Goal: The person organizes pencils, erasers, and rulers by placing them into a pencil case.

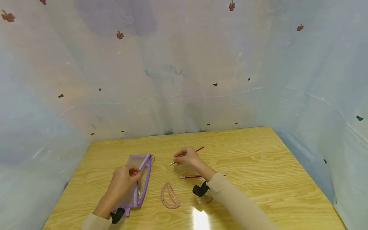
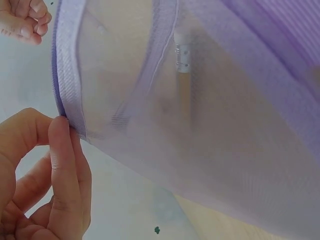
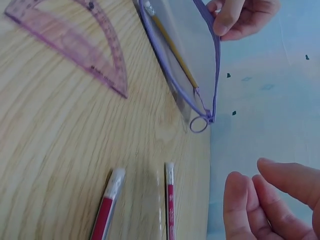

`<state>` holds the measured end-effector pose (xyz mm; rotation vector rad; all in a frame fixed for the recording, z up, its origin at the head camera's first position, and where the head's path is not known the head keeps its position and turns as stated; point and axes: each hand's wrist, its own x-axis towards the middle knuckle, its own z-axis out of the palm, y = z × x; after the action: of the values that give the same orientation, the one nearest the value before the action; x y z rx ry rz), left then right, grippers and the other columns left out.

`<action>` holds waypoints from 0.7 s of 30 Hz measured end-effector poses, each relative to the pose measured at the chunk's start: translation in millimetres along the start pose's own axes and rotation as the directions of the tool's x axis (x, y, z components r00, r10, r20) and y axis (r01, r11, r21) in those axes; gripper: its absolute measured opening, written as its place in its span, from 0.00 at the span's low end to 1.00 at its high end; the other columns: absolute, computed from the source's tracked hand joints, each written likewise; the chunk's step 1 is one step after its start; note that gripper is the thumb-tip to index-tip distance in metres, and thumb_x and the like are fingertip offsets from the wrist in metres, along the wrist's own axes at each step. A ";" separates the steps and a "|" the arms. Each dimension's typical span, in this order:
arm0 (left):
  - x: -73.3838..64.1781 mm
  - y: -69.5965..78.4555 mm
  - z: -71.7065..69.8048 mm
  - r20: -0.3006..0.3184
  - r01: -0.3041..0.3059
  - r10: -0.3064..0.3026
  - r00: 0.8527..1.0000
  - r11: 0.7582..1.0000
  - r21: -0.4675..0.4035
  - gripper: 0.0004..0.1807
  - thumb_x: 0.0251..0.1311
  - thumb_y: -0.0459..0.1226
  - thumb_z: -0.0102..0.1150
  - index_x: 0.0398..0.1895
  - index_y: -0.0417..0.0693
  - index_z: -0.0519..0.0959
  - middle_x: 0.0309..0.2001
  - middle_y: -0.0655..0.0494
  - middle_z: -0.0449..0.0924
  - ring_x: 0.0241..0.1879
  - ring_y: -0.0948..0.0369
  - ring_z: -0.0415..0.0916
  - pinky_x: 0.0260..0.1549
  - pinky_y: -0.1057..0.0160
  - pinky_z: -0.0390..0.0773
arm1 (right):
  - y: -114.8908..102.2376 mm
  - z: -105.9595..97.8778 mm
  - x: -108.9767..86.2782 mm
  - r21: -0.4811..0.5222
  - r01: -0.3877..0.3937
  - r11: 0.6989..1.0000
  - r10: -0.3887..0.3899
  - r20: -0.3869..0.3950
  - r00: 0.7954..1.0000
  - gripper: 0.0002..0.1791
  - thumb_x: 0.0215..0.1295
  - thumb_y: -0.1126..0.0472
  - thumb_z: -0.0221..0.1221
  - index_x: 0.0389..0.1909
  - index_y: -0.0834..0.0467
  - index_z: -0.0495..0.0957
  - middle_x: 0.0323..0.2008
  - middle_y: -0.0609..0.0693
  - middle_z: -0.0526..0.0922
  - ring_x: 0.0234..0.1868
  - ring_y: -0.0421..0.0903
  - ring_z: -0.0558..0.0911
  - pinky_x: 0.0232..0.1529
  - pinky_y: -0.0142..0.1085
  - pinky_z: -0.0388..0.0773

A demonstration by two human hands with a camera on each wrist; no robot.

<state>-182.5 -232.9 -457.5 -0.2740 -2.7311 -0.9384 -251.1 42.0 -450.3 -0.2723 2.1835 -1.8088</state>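
My left hand pinches the zipper edge of a purple mesh pencil case, holding its mouth apart. Inside the case lies a yellow pencil with a white eraser, also visible through the mesh in the left wrist view. Over a red pencil hovers my right hand, its fingers loosely bent and nothing between thumb and fingertips in the right wrist view. Closer to me, a second red pencil lies partly under the right forearm. A pink see-through protractor rests between the case and that pencil.
Under the right wrist is a clear item, mostly covered by the arm and the black wrist camera. The wooden table ends at a pale patterned curtain behind and at both sides.
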 end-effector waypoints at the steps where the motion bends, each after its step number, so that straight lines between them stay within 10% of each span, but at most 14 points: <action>1: 0.1 -0.2 0.0 0.000 0.002 -0.002 1.000 1.000 0.001 0.05 0.52 0.26 0.69 0.24 0.41 0.83 0.22 0.58 0.79 0.23 0.64 0.76 0.21 0.69 0.77 | 0.4 -1.7 -0.2 -0.001 -0.002 1.000 0.002 -0.001 1.000 0.08 0.63 0.74 0.63 0.42 0.73 0.82 0.34 0.60 0.85 0.41 0.64 0.85 0.46 0.53 0.82; 7: -0.2 -0.2 -1.1 0.006 0.006 -0.006 1.000 1.000 -0.003 0.05 0.52 0.26 0.69 0.24 0.40 0.83 0.22 0.58 0.79 0.23 0.64 0.76 0.21 0.69 0.77 | -0.1 -9.6 -4.4 -0.034 0.036 0.999 -0.036 0.004 0.999 0.08 0.63 0.74 0.63 0.42 0.74 0.81 0.36 0.64 0.85 0.33 0.53 0.87 0.40 0.44 0.85; 21: -2.5 -2.2 -3.4 -0.010 0.004 -0.004 1.000 1.000 -0.003 0.04 0.51 0.26 0.70 0.25 0.41 0.84 0.22 0.59 0.79 0.24 0.65 0.75 0.21 0.70 0.77 | 5.7 -32.0 -10.0 -0.079 0.041 0.996 -0.042 -0.006 0.999 0.09 0.64 0.72 0.63 0.43 0.73 0.81 0.36 0.61 0.85 0.41 0.64 0.84 0.47 0.54 0.81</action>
<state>-180.1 -237.0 -456.9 -0.2636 -2.7221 -0.9419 -252.3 76.0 -449.5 -0.3311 2.2735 -1.7507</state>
